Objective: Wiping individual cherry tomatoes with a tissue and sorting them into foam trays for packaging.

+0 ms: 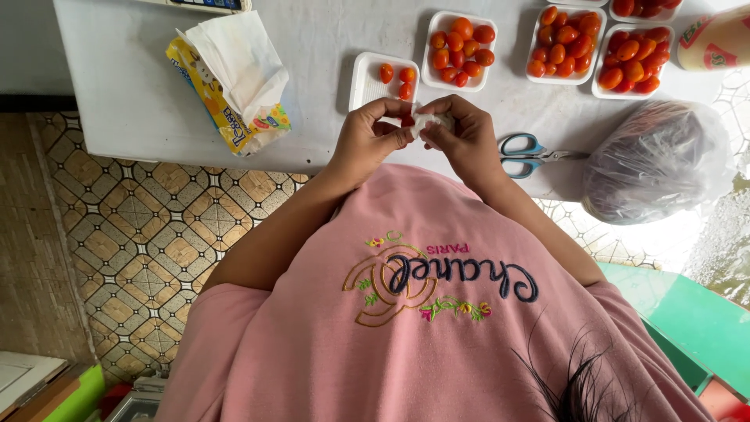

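Note:
My left hand (369, 137) and my right hand (465, 139) meet at the near edge of a white table (141, 101). Together they pinch a small crumpled white tissue (428, 122), which seems wrapped around a cherry tomato; only a hint of red shows beside it. Just beyond my hands stands a white foam tray (366, 82) holding three cherry tomatoes (400, 78). A fuller tray of tomatoes (461, 51) sits behind it.
Two more trays of tomatoes (564, 43) (634, 61) stand at the right. A yellow tissue pack (226, 82) lies at the left, blue-handled scissors (525, 155) and a filled plastic bag (656, 160) at the right. Patterned floor tiles lie below.

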